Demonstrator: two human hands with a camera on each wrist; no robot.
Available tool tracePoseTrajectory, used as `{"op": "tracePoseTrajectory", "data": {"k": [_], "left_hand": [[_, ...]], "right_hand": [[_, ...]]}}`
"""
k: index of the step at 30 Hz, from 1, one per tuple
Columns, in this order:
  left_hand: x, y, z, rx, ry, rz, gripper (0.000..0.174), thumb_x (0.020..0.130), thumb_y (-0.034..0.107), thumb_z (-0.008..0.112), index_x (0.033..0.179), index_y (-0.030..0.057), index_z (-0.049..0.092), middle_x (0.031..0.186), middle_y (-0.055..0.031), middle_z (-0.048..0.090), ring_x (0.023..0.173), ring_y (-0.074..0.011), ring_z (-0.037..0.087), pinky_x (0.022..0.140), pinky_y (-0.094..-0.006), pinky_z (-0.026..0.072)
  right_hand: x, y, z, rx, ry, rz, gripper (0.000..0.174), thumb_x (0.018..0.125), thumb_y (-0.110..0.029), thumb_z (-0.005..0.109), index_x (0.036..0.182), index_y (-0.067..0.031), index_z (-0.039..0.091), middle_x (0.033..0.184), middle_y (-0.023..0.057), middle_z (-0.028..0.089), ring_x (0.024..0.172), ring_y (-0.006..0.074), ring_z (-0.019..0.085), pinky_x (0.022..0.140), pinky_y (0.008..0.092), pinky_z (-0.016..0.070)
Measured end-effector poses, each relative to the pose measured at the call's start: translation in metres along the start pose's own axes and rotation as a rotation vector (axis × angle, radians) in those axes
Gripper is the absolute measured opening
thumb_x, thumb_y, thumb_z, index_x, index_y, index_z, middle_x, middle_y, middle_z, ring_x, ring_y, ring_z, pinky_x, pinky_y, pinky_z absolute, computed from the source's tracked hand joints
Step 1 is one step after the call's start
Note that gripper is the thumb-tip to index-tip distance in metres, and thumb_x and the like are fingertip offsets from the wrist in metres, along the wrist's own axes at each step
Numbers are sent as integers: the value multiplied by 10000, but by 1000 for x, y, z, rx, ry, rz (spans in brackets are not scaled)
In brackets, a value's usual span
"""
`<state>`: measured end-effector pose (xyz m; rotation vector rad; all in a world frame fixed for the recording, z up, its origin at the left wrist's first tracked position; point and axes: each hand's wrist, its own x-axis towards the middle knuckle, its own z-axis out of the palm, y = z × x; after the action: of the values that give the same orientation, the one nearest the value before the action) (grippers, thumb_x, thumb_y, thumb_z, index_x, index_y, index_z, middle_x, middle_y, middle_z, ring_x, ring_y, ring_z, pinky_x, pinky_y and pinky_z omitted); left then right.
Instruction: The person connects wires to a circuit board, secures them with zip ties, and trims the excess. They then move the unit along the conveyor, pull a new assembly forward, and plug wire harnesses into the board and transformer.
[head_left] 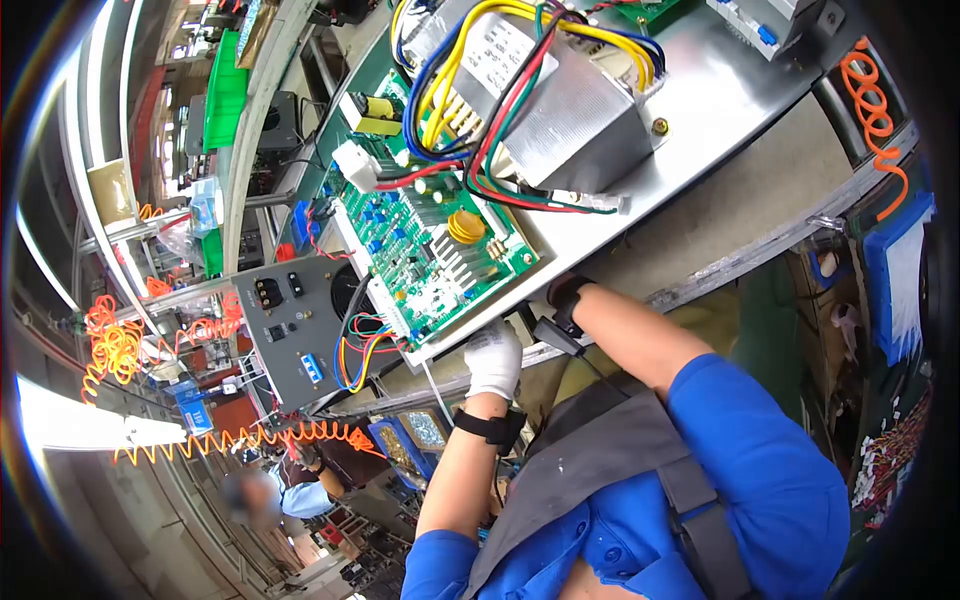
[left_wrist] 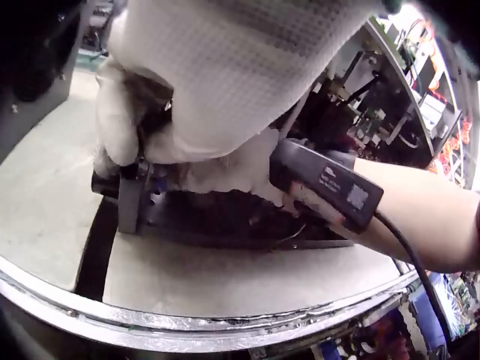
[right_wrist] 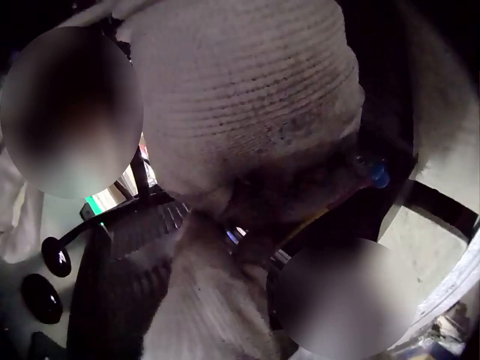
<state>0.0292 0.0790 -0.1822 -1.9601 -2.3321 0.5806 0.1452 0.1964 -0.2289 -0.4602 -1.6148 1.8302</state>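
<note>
Here we are at the bench, with the metal chassis [head_left: 700,130] slanting across the upper view, our left hand [head_left: 494,362] gloved at its near edge. Our right hand [right_wrist: 247,97] is tucked underneath; the chassis blocks it from above. Close in, our left fingers bend down to a dark part [left_wrist: 131,206], but whether they pinch it we can't tell; our right grip is lost in shadow, so no call there either. On top, a big transformer [head_left: 590,130] sits beside the green circuit board [head_left: 405,240], with wires looping over both. To our left, a grey panel [head_left: 315,320] crowds the corner, coloured leads [head_left: 345,365] hanging just beside it. An orange coiled hose [head_left: 873,100] dangles far right, above a blue tray [head_left: 880,280].
</note>
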Motion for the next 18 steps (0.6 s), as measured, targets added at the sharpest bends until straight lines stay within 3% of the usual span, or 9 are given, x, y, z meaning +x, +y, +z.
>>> {"op": "tracePoseTrajectory", "data": {"k": [2,3,5,7,9,11,13,16,18], "left_hand": [[-4,-5,-5,37,5,66,176,806,163,591,949,69,631,741,-141,666,626,-300,662,549,-429,531],[-5,-7,-8,63,-189,43,573,860,226,589,1378,41,427,868,-176,682,716,-317,674,625,-428,540],[-3,-4,-16,-33,-144,80,545,851,196,586,1356,40,453,830,-192,670,718,-323,673,627,-432,540],[-4,-3,1,-100,-100,181,513,880,210,579,1345,31,461,804,-169,671,707,-296,677,605,-410,538],[0,7,1,-169,-53,277,483,908,225,572,1334,22,469,777,-147,671,696,-270,681,583,-387,535],[19,21,-15,-1104,-822,-238,476,972,316,533,1323,1,470,926,-104,678,733,-203,682,568,-318,518],[25,26,-12,-1575,-933,-328,627,991,524,431,1332,-2,460,1290,-97,529,819,-175,659,620,-256,504],[30,43,-22,-1793,-940,-373,721,964,626,382,1342,16,456,1291,-88,530,849,-181,651,641,-242,507],[33,46,-23,-1691,-913,-330,794,941,684,346,1369,19,426,1236,-105,571,896,-191,647,683,-249,519]], "right_hand": [[0,1,0,18,11,6,317,975,-282,490,1139,-38,608,1132,129,636,1054,212,586,929,329,457],[-4,37,15,-166,141,-168,326,961,-263,527,1156,-11,597,1158,142,628,1072,204,579,937,327,453],[-30,55,17,28,194,258,362,932,-243,570,1196,4,580,1177,155,627,1078,225,581,954,333,449],[-75,44,0,281,165,449,424,896,-222,606,1244,17,563,1179,181,632,1059,260,595,956,341,455],[-106,44,-8,89,65,643,466,891,-237,642,1234,68,562,1150,190,640,1070,223,592,959,321,453],[-127,38,-15,299,-78,533,462,900,-214,639,1259,62,544,1167,187,631,1069,216,597,943,306,460],[-133,36,-8,312,97,500,513,894,-196,650,1306,63,490,1168,174,633,1061,194,602,933,300,463],[-124,3,-21,75,242,475,554,866,-215,677,1313,49,483,1139,186,629,1008,185,615,885,309,485],[-115,11,-17,-345,365,398,556,827,-308,665,1255,19,525,1164,255,623,1086,365,610,905,412,482]]}}
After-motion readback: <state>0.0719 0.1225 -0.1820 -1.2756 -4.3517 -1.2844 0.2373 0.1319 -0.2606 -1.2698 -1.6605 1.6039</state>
